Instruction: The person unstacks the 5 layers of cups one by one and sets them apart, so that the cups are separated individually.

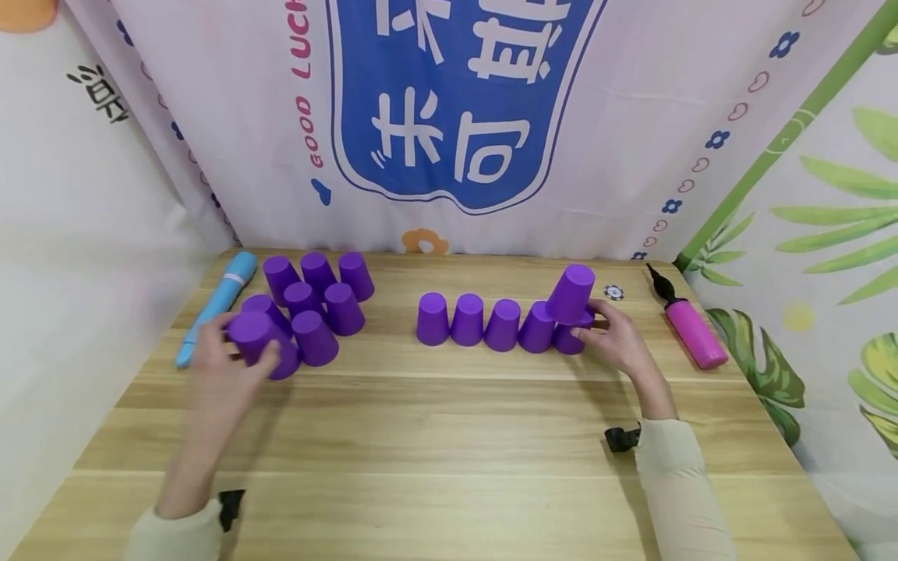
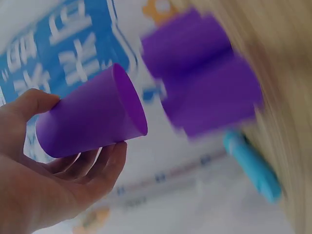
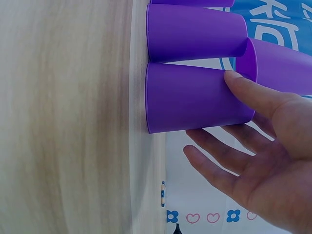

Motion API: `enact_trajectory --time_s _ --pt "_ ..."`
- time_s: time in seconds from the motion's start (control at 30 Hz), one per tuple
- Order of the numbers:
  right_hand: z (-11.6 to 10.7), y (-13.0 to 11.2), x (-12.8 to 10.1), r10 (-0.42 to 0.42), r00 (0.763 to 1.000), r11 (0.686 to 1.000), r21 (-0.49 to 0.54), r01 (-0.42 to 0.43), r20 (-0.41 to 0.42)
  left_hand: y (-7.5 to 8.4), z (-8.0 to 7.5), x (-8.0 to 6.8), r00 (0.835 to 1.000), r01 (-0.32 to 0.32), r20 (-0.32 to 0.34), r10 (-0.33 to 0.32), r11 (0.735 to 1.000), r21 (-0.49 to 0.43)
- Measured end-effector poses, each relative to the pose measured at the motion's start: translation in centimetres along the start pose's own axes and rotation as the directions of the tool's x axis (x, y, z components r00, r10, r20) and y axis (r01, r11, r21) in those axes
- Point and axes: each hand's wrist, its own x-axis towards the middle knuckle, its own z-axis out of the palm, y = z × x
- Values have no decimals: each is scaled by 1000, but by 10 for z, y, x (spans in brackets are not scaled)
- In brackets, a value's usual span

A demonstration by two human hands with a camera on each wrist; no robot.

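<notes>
With hands wide apart, the left hand (image 1: 231, 366) grips a base-up purple cup (image 2: 90, 114) by the cup cluster (image 1: 303, 300), well left of the 5-cup row (image 1: 502, 326), whose right-end cup (image 3: 190, 100) the right hand (image 1: 617, 339) pinches, just below the upper cup (image 1: 571, 293).

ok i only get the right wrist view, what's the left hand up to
Observer: The left hand is holding a purple cup.

Operator: and how many cups stand in the row by the right hand

Observer: Five cups, side by side, plus one above the right end.

Operator: so anything that isn't a cup near the left hand

Observer: Yes, a long blue object, lying on the table.
</notes>
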Motion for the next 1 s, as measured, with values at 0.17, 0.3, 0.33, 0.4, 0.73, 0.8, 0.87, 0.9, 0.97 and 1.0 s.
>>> enact_trajectory --time_s 0.17,0.3,0.33,0.4,0.73,0.8,0.87,0.9,0.97,1.0 --pt "-1 0 0 -10 1000 1000 7 10 -21 -19 -32 10 984 180 -11 -180 982 64" --pt "-1 2 -1 0 1000 1000 -2 0 -16 -37 -37 15 973 226 28 -230 968 107" --pt "-1 2 -1 6 1000 1000 -4 -6 -14 -41 -36 16 970 232 44 -238 966 119" --pt "0 3 -1 16 1000 1000 -4 -16 -8 -50 -35 18 965 237 83 -251 960 147" --pt "1 1 0 -12 1000 1000 2 12 -13 -74 -26 23 947 180 220 -232 956 231" --pt "2 1 0 -18 1000 1000 1 18 -16 -76 -25 24 950 158 231 -212 960 229" --pt "2 1 0 -19 1000 1000 1 19 -16 -79 -25 24 950 140 246 -195 965 223" --pt "2 1 0 -23 1000 1000 1 23 -15 -81 -25 25 948 134 254 -190 966 221" --pt "2 0 0 -26 1000 1000 4 26 -13 -83 -24 24 946 124 270 -181 969 215" --pt "2 0 1 -26 1000 1000 3 26 -14 -85 -24 24 944 122 278 -179 970 212"
